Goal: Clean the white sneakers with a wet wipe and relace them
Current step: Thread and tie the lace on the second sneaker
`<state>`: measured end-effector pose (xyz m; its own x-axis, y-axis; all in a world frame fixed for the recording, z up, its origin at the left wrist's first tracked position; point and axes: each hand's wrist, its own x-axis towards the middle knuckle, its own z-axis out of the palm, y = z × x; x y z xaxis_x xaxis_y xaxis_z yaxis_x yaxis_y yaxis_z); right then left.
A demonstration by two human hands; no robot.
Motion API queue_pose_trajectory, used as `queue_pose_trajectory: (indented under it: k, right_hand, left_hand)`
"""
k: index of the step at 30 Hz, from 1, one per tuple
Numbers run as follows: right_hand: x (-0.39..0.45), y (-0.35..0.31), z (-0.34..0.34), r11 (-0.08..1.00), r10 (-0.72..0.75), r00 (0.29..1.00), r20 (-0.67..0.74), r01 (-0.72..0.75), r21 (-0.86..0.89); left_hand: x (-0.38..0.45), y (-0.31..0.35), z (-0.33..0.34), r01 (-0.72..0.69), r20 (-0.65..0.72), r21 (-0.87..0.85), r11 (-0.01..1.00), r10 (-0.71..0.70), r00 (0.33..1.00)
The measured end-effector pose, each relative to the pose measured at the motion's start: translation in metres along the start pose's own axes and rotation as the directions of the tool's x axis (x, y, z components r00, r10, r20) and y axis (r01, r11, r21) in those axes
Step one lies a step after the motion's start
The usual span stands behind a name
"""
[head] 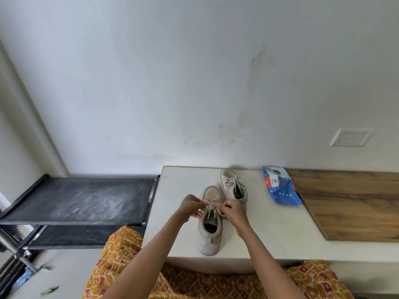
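Note:
Two off-white sneakers stand on a white table (269, 234). The near sneaker (209, 231) points away from me, heel at the table's front edge. My left hand (191, 206) and my right hand (234, 210) meet over its tongue, each pinching a part of its lace (211, 206); lace ends hang down toward the shoe opening. The far sneaker (233, 185) stands behind and to the right, its lace tied in a bow. A blue wet-wipe pack (280, 188) lies to the right of the shoes.
A wooden board (354, 203) covers the table's right part. A black dusty shelf rack (79, 199) stands to the left of the table. The white wall (194, 83) rises right behind. My orange patterned clothing (133, 266) fills the bottom of the view.

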<state>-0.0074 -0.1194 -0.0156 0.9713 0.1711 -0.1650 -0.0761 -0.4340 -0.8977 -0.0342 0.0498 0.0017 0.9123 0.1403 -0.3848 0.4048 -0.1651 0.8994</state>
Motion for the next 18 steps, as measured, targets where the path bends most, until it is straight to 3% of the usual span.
queue_pose_trajectory:
  k: [7,11,13,15,18]
  right_hand:
    - [0.006,0.009,0.003,0.997,0.057,0.997,-0.046,-0.055,0.048]
    - [-0.004,0.0,-0.002,0.994,-0.036,0.999,-0.004,0.036,-0.105]
    - [-0.012,-0.005,-0.008,0.98,-0.048,0.997,0.054,0.057,-0.188]
    - [-0.022,-0.006,-0.012,0.973,-0.039,0.991,0.129,0.067,-0.221]
    - [-0.033,-0.007,-0.016,0.992,-0.006,0.976,0.219,0.033,-0.118]
  left_hand:
    - [-0.001,-0.001,0.003,-0.011,-0.063,0.03,0.999,0.013,0.998]
    - [-0.006,-0.001,0.005,-0.027,-0.105,0.038,0.999,0.031,0.994]
    - [-0.011,-0.001,0.01,-0.108,-0.18,0.174,0.979,0.14,0.974]
    - [-0.017,-0.003,0.013,-0.245,-0.241,0.345,0.906,0.338,0.91]
    - [-0.028,-0.005,0.007,-0.456,-0.118,0.627,0.631,0.656,0.746]
